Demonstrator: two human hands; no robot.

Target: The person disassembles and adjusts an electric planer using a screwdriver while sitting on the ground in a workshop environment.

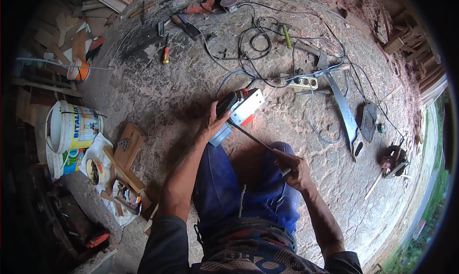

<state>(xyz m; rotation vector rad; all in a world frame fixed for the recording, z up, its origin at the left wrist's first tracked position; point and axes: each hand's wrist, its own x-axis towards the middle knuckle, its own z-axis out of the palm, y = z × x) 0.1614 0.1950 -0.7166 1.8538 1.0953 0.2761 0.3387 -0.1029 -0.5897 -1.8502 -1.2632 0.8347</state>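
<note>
My left hand [215, 122] is closed on an electric hand planer [247, 104], which is tipped so that its pale flat metal sole faces up. The planer has a black and red body with a grey end, and it sits just above my left knee. In my right hand [294, 169] is a long thin-shafted tool that looks like a screwdriver [256, 140]. Its shaft slants up to the left, and its tip reaches the planer's side beside my left fingers. My right fingers wrap round the handle and hide most of it.
Cables [258, 39] loop across the rough floor ahead. A handsaw [345, 112], a hammer [321, 59], a red-and-yellow screwdriver [166, 54] and an angle grinder [228, 3] lie there. Paint buckets [62, 130] and wood blocks [128, 149] stand at left. Lumber [432, 78] is stacked at right.
</note>
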